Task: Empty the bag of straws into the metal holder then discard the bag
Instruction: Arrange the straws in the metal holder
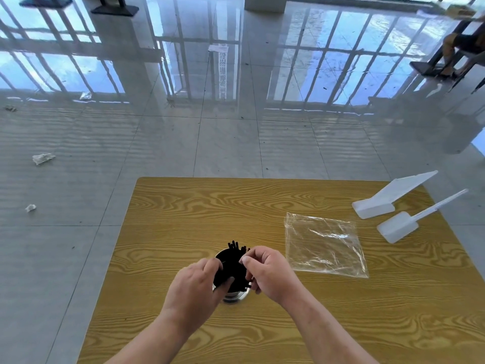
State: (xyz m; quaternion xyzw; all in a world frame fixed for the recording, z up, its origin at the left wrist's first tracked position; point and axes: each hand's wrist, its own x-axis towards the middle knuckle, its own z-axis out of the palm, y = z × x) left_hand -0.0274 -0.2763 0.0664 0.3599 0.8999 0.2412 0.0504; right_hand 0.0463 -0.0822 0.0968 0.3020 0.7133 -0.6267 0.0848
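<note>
- Wood-grain yellow table [183, 206], one, filled the lower half of the view, with a pale tiled floor [236, 140] beyond it.
- Clear plastic bag [324, 244], one, lay flat on the table and looked empty. It was to the right of the metal holder [232, 296] and apart from it. That was my right hand's side, so I judged that hand the nearer one for lifting it to discard.
- White plastic scoops [388, 198], two, lay at the table's far right corner just beyond the bag, their handles pointing away to the right.
- My left hand [195, 285] and right hand [270, 271] met over the holder. The left fingers and thumb were curled round the left of the bunch of straws [233, 258]. The right fingers were curled against its right side, gripping straws too.
- The metal holder, one, stood upright near the table's front centre, mostly hidden by my hands.
- Black straws, too many to count, stood in the holder with their long axis upright, tips leaning slightly away from me.
</note>
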